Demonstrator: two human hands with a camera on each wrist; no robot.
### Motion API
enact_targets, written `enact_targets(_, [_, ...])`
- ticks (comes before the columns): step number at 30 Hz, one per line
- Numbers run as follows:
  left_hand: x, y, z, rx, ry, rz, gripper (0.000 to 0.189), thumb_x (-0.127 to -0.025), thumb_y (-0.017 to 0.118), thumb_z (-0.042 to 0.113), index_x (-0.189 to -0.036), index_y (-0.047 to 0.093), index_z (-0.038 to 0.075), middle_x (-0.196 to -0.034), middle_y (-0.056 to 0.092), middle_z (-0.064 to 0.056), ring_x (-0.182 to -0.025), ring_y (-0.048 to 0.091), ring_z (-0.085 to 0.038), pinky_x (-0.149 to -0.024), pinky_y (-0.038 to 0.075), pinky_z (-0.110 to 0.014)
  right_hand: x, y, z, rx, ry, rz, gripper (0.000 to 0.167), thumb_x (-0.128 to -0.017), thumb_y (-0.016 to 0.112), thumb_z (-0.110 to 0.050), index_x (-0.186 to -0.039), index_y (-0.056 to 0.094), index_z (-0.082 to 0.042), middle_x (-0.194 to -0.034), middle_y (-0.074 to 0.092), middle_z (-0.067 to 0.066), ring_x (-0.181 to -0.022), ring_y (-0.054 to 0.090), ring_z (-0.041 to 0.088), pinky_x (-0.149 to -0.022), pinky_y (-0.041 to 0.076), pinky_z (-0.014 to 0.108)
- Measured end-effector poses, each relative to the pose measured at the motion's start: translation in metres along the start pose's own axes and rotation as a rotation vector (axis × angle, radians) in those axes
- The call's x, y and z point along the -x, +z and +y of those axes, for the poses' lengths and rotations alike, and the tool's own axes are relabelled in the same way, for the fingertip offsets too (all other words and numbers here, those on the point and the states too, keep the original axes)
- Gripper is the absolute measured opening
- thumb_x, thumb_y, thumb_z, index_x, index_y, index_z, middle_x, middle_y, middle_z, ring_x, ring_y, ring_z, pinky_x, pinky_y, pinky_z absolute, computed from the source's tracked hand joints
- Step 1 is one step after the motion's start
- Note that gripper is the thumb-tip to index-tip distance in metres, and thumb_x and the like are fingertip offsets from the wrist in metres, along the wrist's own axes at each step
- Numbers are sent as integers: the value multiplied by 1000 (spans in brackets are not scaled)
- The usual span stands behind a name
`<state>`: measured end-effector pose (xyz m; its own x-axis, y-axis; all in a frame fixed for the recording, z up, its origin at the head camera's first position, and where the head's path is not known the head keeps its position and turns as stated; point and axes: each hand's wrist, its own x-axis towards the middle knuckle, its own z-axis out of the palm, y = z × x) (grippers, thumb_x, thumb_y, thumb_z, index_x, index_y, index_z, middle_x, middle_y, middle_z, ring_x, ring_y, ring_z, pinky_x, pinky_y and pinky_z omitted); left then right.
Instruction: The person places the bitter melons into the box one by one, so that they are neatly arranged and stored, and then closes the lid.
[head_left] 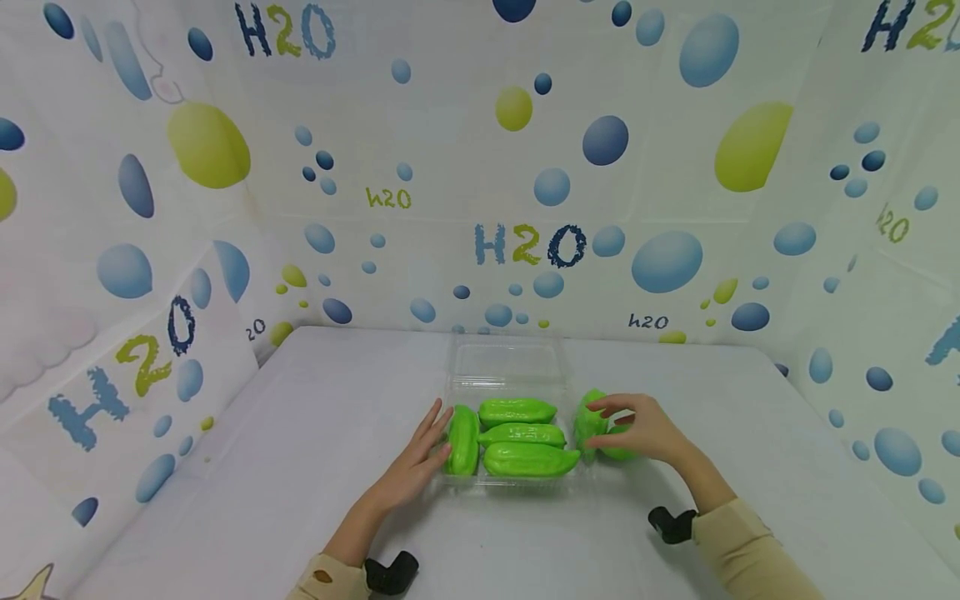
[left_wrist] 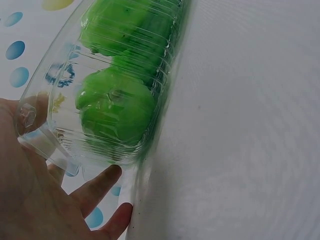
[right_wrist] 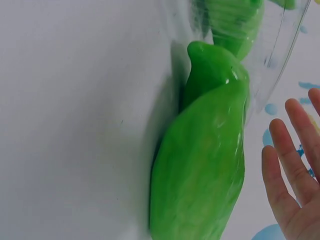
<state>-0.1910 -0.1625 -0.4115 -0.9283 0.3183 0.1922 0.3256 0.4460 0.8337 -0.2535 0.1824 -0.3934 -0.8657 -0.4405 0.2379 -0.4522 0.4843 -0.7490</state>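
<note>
A clear plastic box (head_left: 465, 481) with its lid (head_left: 508, 360) laid back holds several glossy green vegetables (head_left: 517, 410), long and tapered like toy papayas. One green vegetable (head_left: 463, 440) lies lengthwise at the box's left end; the others lie crosswise. My left hand (head_left: 408, 471) rests at the left wall with fingers straight, fingertips right at the plastic in the left wrist view. Just outside the right wall are two more green vegetables (right_wrist: 200, 165). Over these hovers my right hand (head_left: 641, 429), thumb and fingers spread; in the right wrist view its fingers show straight and apart from them.
The box stands on a white-covered table (head_left: 322, 400). Behind and beside the table hangs a white sheet (head_left: 450, 125) printed with blue and green drops. Each wrist wears a black camera mount (head_left: 392, 573) below the hand.
</note>
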Motion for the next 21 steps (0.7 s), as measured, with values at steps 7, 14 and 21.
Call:
enact_targets(7, [0, -1, 0, -7, -2, -5, 52, -97, 41, 12, -144, 21, 0, -151, 2, -19, -127, 31, -43, -101, 21, -59, 7, -10, -8, 24, 27, 7, 48, -69, 80, -13, -110, 62, 6, -110, 60, 24, -97, 54, 42, -79, 48, 50])
enact_targets(14, [-5, 5, -19, 1, 14, 24, 52, -97, 42, 11, -144, 23, 1, -151, 4, -17, -127, 31, -42, -101, 21, -60, 7, -21, 22, 71, 41, 47, 54, -67, 82, -24, -111, 64, -1, -112, 61, 16, -100, 54, 38, -80, 50, 44])
enact_targets(21, [-10, 7, -39, 2, 29, 13, 53, -98, 43, 20, -145, 23, 8, -153, 2, -9, -129, 31, -38, -101, 21, -59, 10, -35, 31, 132, 67, 60, 52, -66, 82, -30, -109, 66, -6, -113, 61, 15, -101, 55, 35, -79, 49, 47])
